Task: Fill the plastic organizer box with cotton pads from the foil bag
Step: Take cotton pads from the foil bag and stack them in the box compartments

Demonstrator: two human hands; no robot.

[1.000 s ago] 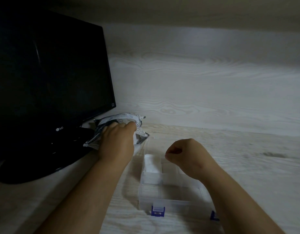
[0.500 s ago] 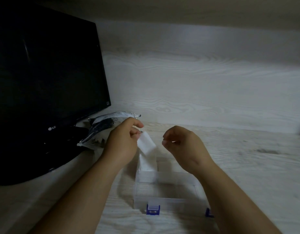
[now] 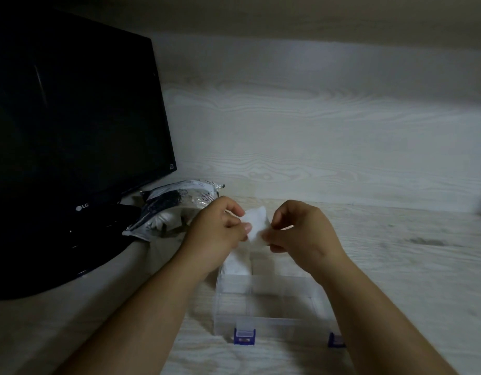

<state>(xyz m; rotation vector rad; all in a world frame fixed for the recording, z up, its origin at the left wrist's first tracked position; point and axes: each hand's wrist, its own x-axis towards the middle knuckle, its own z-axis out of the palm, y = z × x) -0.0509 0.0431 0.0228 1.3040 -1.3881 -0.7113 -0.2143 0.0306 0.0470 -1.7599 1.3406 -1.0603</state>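
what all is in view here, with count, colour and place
monitor: 1, black, left on the desk, screen dark
foil bag: 1, silver and black, by the monitor's foot, left of the hands
box: 1, clear, on the desk below the hands
latches: 2, blue, on the box's near wall
boxed pads: number unclear, white, far left compartment
held pad: 1, white, above the box's far end
desk: 1, pale wood grain
back panel: 1, pale wood grain, behind the desk
left hand: pinches the held pad's left edge
right hand: pinches its right edge
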